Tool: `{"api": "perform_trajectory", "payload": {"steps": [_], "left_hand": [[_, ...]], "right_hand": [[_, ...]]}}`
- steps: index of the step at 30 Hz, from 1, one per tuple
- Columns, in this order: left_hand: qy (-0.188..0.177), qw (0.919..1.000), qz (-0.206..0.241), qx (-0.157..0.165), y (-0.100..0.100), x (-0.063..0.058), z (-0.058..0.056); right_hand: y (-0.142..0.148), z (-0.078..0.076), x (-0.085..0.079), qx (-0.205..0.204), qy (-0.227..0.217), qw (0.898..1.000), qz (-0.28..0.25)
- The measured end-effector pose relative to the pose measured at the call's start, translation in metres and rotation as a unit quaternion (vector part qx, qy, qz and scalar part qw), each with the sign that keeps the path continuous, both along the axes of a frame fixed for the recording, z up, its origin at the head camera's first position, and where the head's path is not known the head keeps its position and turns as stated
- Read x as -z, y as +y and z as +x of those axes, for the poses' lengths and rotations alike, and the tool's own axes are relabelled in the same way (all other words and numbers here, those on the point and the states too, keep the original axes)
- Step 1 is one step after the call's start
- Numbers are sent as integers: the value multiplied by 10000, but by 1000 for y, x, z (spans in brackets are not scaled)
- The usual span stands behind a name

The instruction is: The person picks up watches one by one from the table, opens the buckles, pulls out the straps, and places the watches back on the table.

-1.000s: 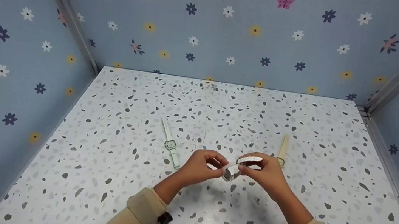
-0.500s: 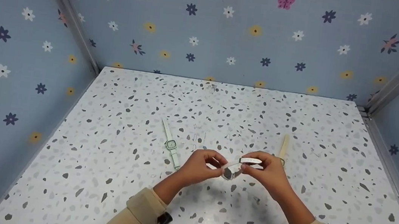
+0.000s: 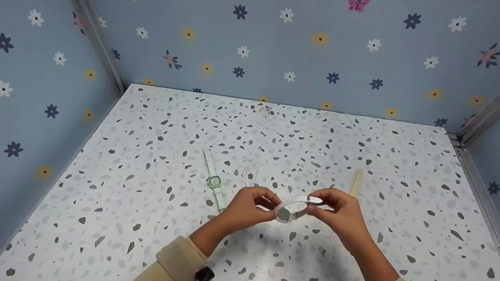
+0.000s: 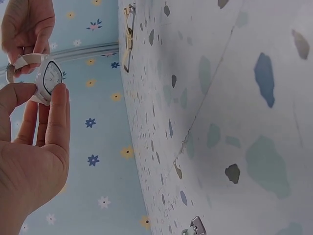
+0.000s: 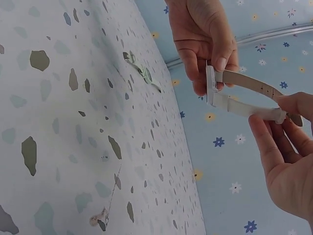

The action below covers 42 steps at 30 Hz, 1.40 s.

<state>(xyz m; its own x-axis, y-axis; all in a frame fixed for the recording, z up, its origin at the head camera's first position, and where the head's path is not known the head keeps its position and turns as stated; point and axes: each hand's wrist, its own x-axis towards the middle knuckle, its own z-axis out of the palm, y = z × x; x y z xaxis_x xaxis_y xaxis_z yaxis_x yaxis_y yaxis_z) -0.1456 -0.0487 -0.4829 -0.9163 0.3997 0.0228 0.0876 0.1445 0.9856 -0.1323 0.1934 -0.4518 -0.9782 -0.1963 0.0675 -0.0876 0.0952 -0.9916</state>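
Note:
A white wristwatch (image 3: 284, 215) is held above the table between both hands, its strap bent into a loop. My left hand (image 3: 248, 211) pinches the watch case between thumb and fingers; the pale dial (image 4: 51, 77) shows in the left wrist view. With thumb and fingertips, my right hand (image 3: 344, 217) grips the two strap ends near the buckle (image 5: 280, 116). The punched strap half (image 5: 252, 85) curves over to meet the buckle half. Whether the pin sits in a hole cannot be seen.
A light green wristwatch (image 3: 214, 182) lies flat on the speckled white table (image 3: 251, 131), left of the hands. Behind the right hand lies a yellow wristwatch (image 3: 357, 182), partly hidden. Blue flowered panels (image 3: 267, 37) stand at the back and both sides.
My right hand has shifted slightly right and away, drawing the buckle end along. Less strap tip sticks out past the buckle. The right hand now covers the yellow watch's case.

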Motion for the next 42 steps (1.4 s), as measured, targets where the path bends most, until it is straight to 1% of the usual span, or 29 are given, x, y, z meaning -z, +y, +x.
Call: {"api": "perform_trajectory", "payload": {"steps": [4,10,14,17,20,26,30,34,36,38,42], "left_hand": [[-47,10000,27,-65,-1,-1,0],[-36,9996,191,-194,-3,-1,0],[-28,9984,388,-404,-3,-2,0],[-73,9967,558,-592,-3,-3,-1],[-110,9952,679,-698,-3,-5,-3],[-6,9935,785,-827,-3,-11,-3],[54,9919,874,-923,-1,-11,-4],[146,9901,905,-1060,4,-12,-6],[177,9895,887,-1130,6,-12,-6],[194,9890,842,-1202,9,-13,-6],[127,9879,822,-1312,15,-14,-6]], "right_hand": [[2,0,0,70,-43,9999,-65],[6,0,3,217,-3,9997,-106],[10,0,8,309,-11,9995,-75],[13,1,12,373,-70,9993,17],[14,1,16,422,-182,9989,49],[14,2,29,303,-396,9988,-14],[11,3,39,220,-461,9986,158],[4,5,45,386,-205,9951,883],[0,6,45,488,69,9912,1226],[-4,7,44,480,356,9896,1312],[-12,9,42,166,897,9889,1173]]}}
